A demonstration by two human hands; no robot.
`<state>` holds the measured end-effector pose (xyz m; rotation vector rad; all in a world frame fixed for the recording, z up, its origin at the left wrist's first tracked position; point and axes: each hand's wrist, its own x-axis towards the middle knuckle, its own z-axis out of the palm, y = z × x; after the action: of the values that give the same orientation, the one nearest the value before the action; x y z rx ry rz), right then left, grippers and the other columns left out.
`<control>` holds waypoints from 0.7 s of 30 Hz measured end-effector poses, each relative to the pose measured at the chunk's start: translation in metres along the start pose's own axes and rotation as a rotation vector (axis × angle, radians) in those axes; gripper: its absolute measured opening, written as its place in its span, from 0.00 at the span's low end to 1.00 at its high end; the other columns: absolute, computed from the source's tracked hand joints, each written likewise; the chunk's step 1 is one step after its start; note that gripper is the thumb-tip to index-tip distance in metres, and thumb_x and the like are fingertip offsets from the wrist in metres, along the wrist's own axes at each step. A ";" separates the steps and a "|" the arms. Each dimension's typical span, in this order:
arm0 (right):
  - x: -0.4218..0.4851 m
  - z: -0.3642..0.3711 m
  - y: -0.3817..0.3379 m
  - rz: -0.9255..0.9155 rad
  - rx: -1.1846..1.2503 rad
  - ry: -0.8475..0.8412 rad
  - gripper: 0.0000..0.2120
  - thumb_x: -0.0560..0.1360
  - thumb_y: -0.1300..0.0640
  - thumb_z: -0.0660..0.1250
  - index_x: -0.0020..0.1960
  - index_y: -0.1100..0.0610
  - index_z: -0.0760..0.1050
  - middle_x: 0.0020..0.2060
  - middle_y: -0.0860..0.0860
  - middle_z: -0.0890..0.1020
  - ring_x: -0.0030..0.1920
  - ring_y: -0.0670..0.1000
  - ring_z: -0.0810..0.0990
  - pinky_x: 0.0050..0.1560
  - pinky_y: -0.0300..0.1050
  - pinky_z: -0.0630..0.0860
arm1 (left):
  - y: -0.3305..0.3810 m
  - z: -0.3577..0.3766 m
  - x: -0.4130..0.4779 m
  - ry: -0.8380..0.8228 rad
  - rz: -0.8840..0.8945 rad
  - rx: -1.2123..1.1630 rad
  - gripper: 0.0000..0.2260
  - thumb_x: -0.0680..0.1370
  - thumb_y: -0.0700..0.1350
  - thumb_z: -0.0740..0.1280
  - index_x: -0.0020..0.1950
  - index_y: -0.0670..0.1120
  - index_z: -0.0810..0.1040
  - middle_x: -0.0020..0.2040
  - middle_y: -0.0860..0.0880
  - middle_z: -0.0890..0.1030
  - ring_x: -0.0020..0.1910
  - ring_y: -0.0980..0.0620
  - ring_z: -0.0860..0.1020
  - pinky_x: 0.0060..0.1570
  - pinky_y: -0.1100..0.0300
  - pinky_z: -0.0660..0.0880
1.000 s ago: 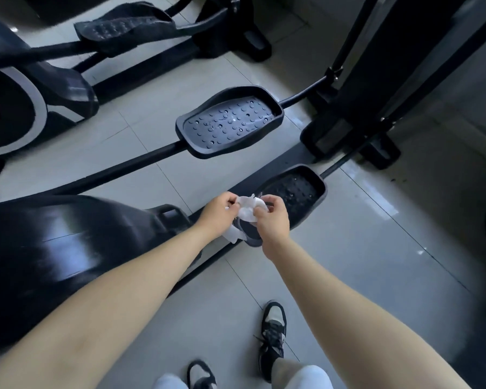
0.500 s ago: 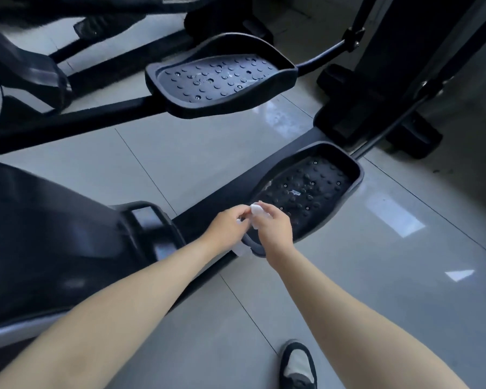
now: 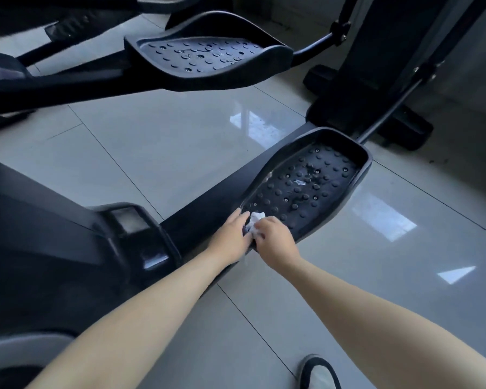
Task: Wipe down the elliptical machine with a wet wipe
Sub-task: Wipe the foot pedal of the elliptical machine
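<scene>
Lower than before, my right hand [image 3: 275, 242] pinches the wet wipe [image 3: 256, 220] on the near pedal [image 3: 328, 189]; left hand [image 3: 230, 234] adjoins, grip unclear.

- The near pedal [image 3: 314, 186] lies ahead of me and to the right, low over the floor [image 3: 152, 153].
- The far pedal [image 3: 208, 60] sits behind it and to the left, raised higher.
- The machine housing [image 3: 40, 234] fills my left side; the base foot [image 3: 376, 119] stands behind the near pedal.
- The wet wipe [image 3: 256, 220] rests on the near pedal's closest end, between my hands.
- My left hand [image 3: 230, 237] touches it from the left, and my right hand [image 3: 275, 242] pinches it from the right.
- A small scrap [image 3: 299, 182] lies mid-pedal, beyond the wipe.
- My shoe [image 3: 317, 373] is on the floor below my right arm.
</scene>
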<state>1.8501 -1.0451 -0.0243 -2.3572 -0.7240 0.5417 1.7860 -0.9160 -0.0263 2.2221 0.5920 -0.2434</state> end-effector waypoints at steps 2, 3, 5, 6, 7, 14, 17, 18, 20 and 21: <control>-0.005 0.011 0.008 -0.102 -0.148 -0.065 0.14 0.78 0.62 0.58 0.54 0.55 0.82 0.64 0.47 0.78 0.60 0.53 0.77 0.61 0.47 0.71 | 0.000 0.003 -0.001 -0.018 -0.001 0.056 0.26 0.83 0.49 0.62 0.81 0.52 0.61 0.84 0.53 0.50 0.73 0.46 0.71 0.68 0.52 0.71; -0.008 0.013 0.013 -0.141 -0.228 -0.079 0.15 0.80 0.61 0.57 0.58 0.53 0.81 0.68 0.44 0.75 0.62 0.51 0.77 0.67 0.48 0.67 | 0.001 0.005 -0.001 -0.018 -0.009 0.086 0.26 0.83 0.50 0.62 0.81 0.52 0.61 0.84 0.53 0.48 0.71 0.45 0.73 0.66 0.51 0.73; -0.014 0.007 0.023 -0.215 -0.335 -0.067 0.15 0.83 0.58 0.55 0.61 0.51 0.79 0.69 0.41 0.72 0.62 0.47 0.76 0.70 0.49 0.63 | 0.004 0.007 -0.001 -0.027 -0.029 0.156 0.26 0.84 0.53 0.60 0.81 0.51 0.59 0.84 0.53 0.45 0.73 0.45 0.71 0.65 0.50 0.73; -0.016 0.004 0.030 -0.242 -0.359 -0.043 0.15 0.83 0.56 0.53 0.61 0.51 0.78 0.67 0.42 0.73 0.62 0.47 0.75 0.68 0.49 0.65 | 0.006 0.009 -0.001 -0.037 -0.038 0.191 0.28 0.84 0.56 0.60 0.82 0.50 0.57 0.84 0.53 0.44 0.74 0.45 0.70 0.66 0.50 0.73; -0.018 -0.002 0.036 -0.256 -0.389 -0.016 0.15 0.83 0.56 0.52 0.60 0.52 0.77 0.64 0.43 0.74 0.61 0.48 0.75 0.67 0.51 0.67 | 0.008 0.010 -0.002 -0.050 -0.045 0.223 0.30 0.84 0.58 0.59 0.83 0.50 0.55 0.84 0.53 0.42 0.75 0.45 0.69 0.66 0.49 0.73; -0.023 -0.021 0.041 -0.066 -0.611 -0.062 0.19 0.84 0.54 0.50 0.69 0.54 0.73 0.75 0.51 0.62 0.78 0.53 0.57 0.77 0.61 0.52 | 0.033 0.024 -0.008 -0.080 -0.050 0.439 0.33 0.83 0.61 0.59 0.83 0.51 0.51 0.84 0.49 0.44 0.75 0.42 0.69 0.65 0.48 0.71; -0.029 -0.009 0.035 -0.139 -0.474 -0.115 0.25 0.80 0.60 0.53 0.76 0.53 0.69 0.78 0.49 0.57 0.79 0.51 0.56 0.78 0.53 0.52 | 0.037 0.030 -0.009 -0.110 -0.046 0.410 0.27 0.84 0.55 0.58 0.82 0.53 0.54 0.84 0.50 0.48 0.75 0.44 0.69 0.64 0.49 0.70; -0.032 -0.007 0.037 -0.147 -0.417 -0.123 0.27 0.79 0.61 0.53 0.78 0.53 0.64 0.78 0.47 0.59 0.78 0.50 0.59 0.78 0.54 0.50 | 0.038 0.031 -0.009 -0.118 -0.044 0.408 0.26 0.85 0.53 0.57 0.82 0.53 0.55 0.84 0.51 0.49 0.74 0.44 0.69 0.63 0.49 0.70; -0.036 -0.009 0.042 -0.150 -0.415 -0.147 0.29 0.82 0.58 0.53 0.82 0.52 0.53 0.80 0.45 0.56 0.80 0.48 0.56 0.79 0.63 0.42 | 0.039 0.031 -0.009 -0.115 -0.031 0.427 0.24 0.84 0.49 0.56 0.81 0.53 0.57 0.84 0.51 0.50 0.73 0.45 0.71 0.61 0.50 0.71; -0.036 -0.013 0.046 -0.159 -0.453 -0.154 0.29 0.83 0.56 0.52 0.83 0.51 0.50 0.81 0.45 0.54 0.81 0.47 0.53 0.78 0.66 0.38 | 0.042 0.031 -0.009 -0.117 -0.022 0.444 0.24 0.84 0.48 0.56 0.80 0.53 0.57 0.84 0.51 0.51 0.72 0.45 0.72 0.61 0.50 0.72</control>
<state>1.8457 -1.1032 -0.0379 -2.6539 -1.2000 0.5370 1.7991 -0.9661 -0.0159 2.6031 0.5363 -0.5574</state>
